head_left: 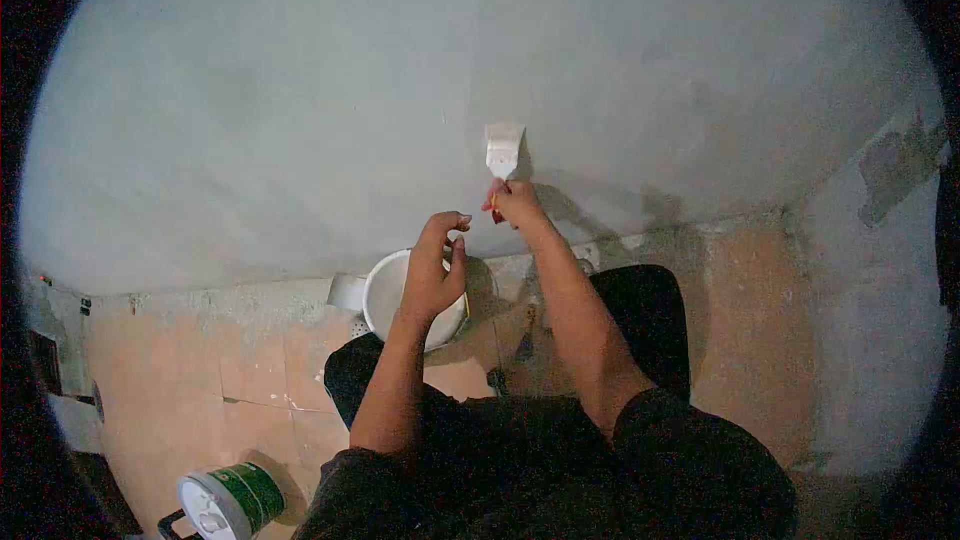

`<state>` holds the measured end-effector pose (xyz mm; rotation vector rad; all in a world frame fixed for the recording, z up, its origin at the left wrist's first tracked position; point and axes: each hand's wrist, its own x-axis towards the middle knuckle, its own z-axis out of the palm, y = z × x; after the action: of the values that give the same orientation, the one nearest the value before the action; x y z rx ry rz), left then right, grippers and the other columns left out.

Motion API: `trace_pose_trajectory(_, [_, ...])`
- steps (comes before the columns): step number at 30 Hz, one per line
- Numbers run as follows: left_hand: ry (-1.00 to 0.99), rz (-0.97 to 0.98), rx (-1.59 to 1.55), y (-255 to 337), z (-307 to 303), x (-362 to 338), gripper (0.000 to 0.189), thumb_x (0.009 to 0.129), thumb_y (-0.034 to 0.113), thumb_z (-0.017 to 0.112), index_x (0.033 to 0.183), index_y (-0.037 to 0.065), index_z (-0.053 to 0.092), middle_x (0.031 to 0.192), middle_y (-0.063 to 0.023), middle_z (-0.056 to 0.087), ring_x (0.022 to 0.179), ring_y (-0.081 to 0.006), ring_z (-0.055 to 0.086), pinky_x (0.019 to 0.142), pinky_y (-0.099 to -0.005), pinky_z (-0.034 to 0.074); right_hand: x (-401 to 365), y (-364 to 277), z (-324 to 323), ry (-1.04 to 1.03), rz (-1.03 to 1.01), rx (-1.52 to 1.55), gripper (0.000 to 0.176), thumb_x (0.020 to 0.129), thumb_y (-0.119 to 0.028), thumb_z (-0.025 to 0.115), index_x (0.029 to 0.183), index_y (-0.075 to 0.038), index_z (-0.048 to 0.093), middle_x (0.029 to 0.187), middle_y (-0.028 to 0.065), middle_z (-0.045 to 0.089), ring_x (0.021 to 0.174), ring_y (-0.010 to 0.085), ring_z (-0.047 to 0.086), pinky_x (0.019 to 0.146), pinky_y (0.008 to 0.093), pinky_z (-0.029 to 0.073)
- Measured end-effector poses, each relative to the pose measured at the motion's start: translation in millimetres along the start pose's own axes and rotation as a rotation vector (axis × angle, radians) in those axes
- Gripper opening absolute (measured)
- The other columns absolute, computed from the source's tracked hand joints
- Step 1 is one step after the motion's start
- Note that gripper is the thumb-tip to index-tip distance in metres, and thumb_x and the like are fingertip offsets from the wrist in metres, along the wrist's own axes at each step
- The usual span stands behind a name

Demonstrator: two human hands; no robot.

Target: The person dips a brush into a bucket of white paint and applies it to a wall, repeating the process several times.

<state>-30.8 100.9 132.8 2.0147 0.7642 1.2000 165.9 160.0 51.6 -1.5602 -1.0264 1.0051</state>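
Observation:
My right hand (514, 204) is closed around the reddish handle of a wide paintbrush (504, 148). The brush points up, and its white head lies against the grey-white wall (330, 60). To the left of it, my left hand (440, 258) hangs in the air with nothing in it, thumb and curved fingers apart. Below and behind that hand stands a round white bucket (384, 292), partly covered by my forearm. How much the bucket holds is hard to make out.
A green-and-white paint bucket (248, 496) with a dark handle stands at lower left on the orange tiled floor (180, 360). A pale object (346, 292) sits beside the white bucket. My dark-clothed knee (645, 320) is close to the wall. At right, the adjoining wall has a rough patch (890, 175).

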Motion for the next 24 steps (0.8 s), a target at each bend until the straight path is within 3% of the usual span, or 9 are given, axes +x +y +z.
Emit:
trace_pose_trajectory(3, [-0.004, 0.003, 0.008, -3.6, -1.4, 0.1, 0.03, 0.081, -0.005, 0.047, 0.11, 0.004, 0.049, 0.101, -0.0148, 0.056, 0.092, -0.0263, 0.058, 0.071, -0.032, 0.046, -3.3, 51.7, 12.9, -0.026, 0.229, -0.082, 0.037, 0.092, -0.042, 0.046, 0.08, -0.009, 0.058, 0.063, 0.004, 0.063, 0.044, 0.0138, 0.053, 0.043, 0.0301, 0.038])
trace_pose_trajectory(5, [-0.002, -0.008, -0.014, -4.2, -1.9, -0.8, 0.03, 0.081, -0.005, 0.046, 0.11, 0.004, 0.049, 0.101, -0.015, 0.056, 0.092, -0.0264, 0.058, 0.071, -0.0322, 0.046, -19.7, 56.3, 15.8, -0.038, 0.568, 0.016, 0.03, 0.091, -0.038, 0.048, 0.082, -0.011, 0.058, 0.065, 0.004, 0.064, 0.041, 0.0138, 0.05, 0.039, 0.0284, 0.033])
trace_pose_trajectory(9, [-0.005, -0.03, -0.006, -4.9, -1.2, 5.3, 0.03, 0.08, -0.005, 0.046, 0.109, 0.004, 0.049, 0.101, -0.0153, 0.056, 0.092, -0.0268, 0.058, 0.072, -0.0333, 0.046, -29.4, 49.3, 14.8, -0.035, 0.73, -0.005, 0.029, 0.09, -0.034, 0.05, 0.079, -0.009, 0.058, 0.063, 0.0048, 0.062, 0.04, 0.0137, 0.047, 0.036, 0.0264, 0.029])
trace_pose_trajectory(12, [-0.016, 0.002, 0.01, -5.2, -1.0, 1.9, 0.031, 0.08, -0.005, 0.047, 0.11, 0.004, 0.049, 0.102, -0.0147, 0.055, 0.093, -0.0263, 0.058, 0.072, -0.0333, 0.046, -36.4, 14.5, 8.4, 0.09, 0.628, 0.143, 0.034, 0.087, -0.035, 0.051, 0.073, -0.005, 0.058, 0.055, 0.0024, 0.052, 0.037, 0.0119, 0.038, 0.034, 0.0269, 0.025])
trace_pose_trajectory(14, [-0.023, -0.009, -0.001, -3.6, -0.7, 1.8, 0.031, 0.08, -0.005, 0.047, 0.11, 0.004, 0.049, 0.102, -0.0145, 0.055, 0.093, -0.026, 0.058, 0.072, -0.0332, 0.046, -7.8, 11.7, -4.1, -0.006, 0.518, 0.071, 0.03, 0.087, -0.033, 0.053, 0.076, -0.005, 0.058, 0.056, 0.0011, 0.051, 0.035, 0.0099, 0.033, 0.032, 0.0268, 0.023])
trace_pose_trajectory(18, [-0.046, -0.082, -0.023, 0.6, -1.6, 1.1, 0.03, 0.081, -0.004, 0.046, 0.11, 0.005, 0.049, 0.102, -0.0138, 0.055, 0.094, -0.0253, 0.057, 0.073, -0.0328, 0.046, -23.5, -128.8, -39.5, -0.132, 0.237, 0.32, 0.033, 0.088, -0.035, 0.053, 0.078, -0.003, 0.056, 0.058, 0.0008, 0.051, 0.035, 0.0066, 0.032, 0.032, 0.0231, 0.019])
trace_pose_trajectory(21, [-0.02, -0.002, 0.016, -3.9, -1.6, 1.8, 0.03, 0.082, -0.005, 0.046, 0.11, 0.005, 0.049, 0.102, -0.0134, 0.055, 0.094, -0.0246, 0.057, 0.071, -0.0318, 0.046, -52.4, -214.3, -46.0, -0.151, 0.208, 0.29, 0.037, 0.088, -0.038, 0.05, 0.073, -0.005, 0.058, 0.056, 0.0033, 0.055, 0.041, 0.0104, 0.041, 0.037, 0.0289, 0.028])
trace_pose_trajectory(23, [-0.011, 0.001, 0.004, -1.0, -1.4, 3.1, 0.03, 0.082, -0.005, 0.046, 0.109, 0.005, 0.05, 0.102, -0.0137, 0.055, 0.092, -0.0244, 0.058, 0.071, -0.0313, 0.047, -76.2, -243.5, -41.2, -0.013, -0.081, 0.091, 0.041, 0.09, -0.039, 0.049, 0.071, -0.004, 0.058, 0.055, 0.0045, 0.055, 0.043, 0.0105, 0.046, 0.039, 0.0288, 0.032])
trace_pose_trajectory(24, [-0.002, -0.006, -0.008, -1.7, -1.0, 3.1, 0.03, 0.081, -0.006, 0.046, 0.109, 0.005, 0.05, 0.102, -0.0137, 0.055, 0.092, -0.0243, 0.058, 0.07, -0.031, 0.047, -78.8, -240.9, -38.2, -0.012, -0.083, 0.09, 0.041, 0.09, -0.039, 0.049, 0.071, -0.004, 0.058, 0.055, 0.0045, 0.055, 0.043, 0.0105, 0.046, 0.039, 0.0288, 0.032])
